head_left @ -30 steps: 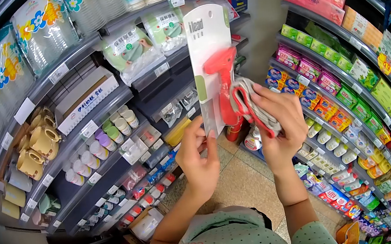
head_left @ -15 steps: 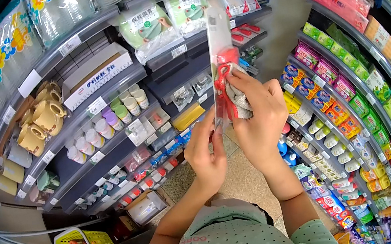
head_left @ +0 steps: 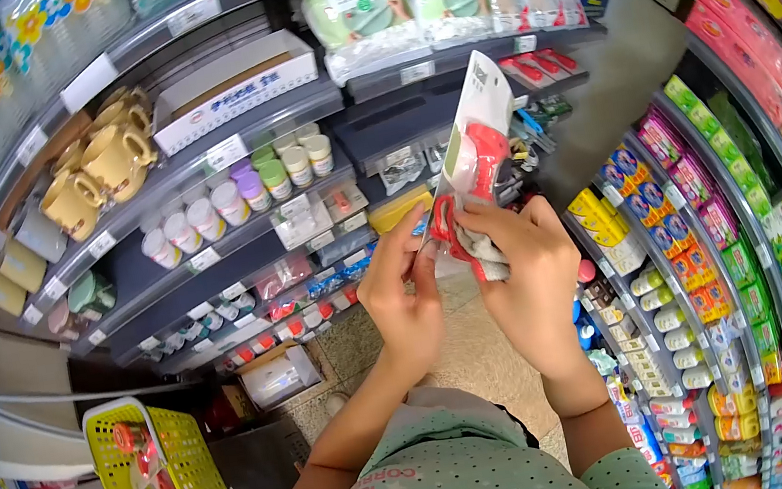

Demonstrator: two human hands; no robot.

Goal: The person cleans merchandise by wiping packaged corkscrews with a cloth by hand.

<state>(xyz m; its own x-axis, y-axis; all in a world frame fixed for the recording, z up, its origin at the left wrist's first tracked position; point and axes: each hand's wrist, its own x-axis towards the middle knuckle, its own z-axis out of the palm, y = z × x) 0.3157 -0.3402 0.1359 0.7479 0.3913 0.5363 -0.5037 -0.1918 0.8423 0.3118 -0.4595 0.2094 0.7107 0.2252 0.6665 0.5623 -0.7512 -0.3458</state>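
The carded package is located in front of the person, held above the tiled floor (head_left: 475,348) between two shelf runs. It consists of a white backing card (head_left: 482,97) and a red item (head_left: 487,154) mounted on the card face; the card is tilted, its upper end leaning toward the right. The left hand (head_left: 400,289) pinches the lower end of the card between thumb and fingers. The right hand (head_left: 528,269) grips a folded grey cloth with red edging (head_left: 486,248), its fingers curled over the cloth, which lies against the lower part of the package. Whether the right fingers also bear on the card cannot be determined. Beige mugs (head_left: 114,164) and a white carton (head_left: 238,102) occupy the left shelf, with lidded tubs (head_left: 228,204) below the carton. A yellow-green basket (head_left: 194,466) containing red articles is positioned at lower left, well apart from both hands.
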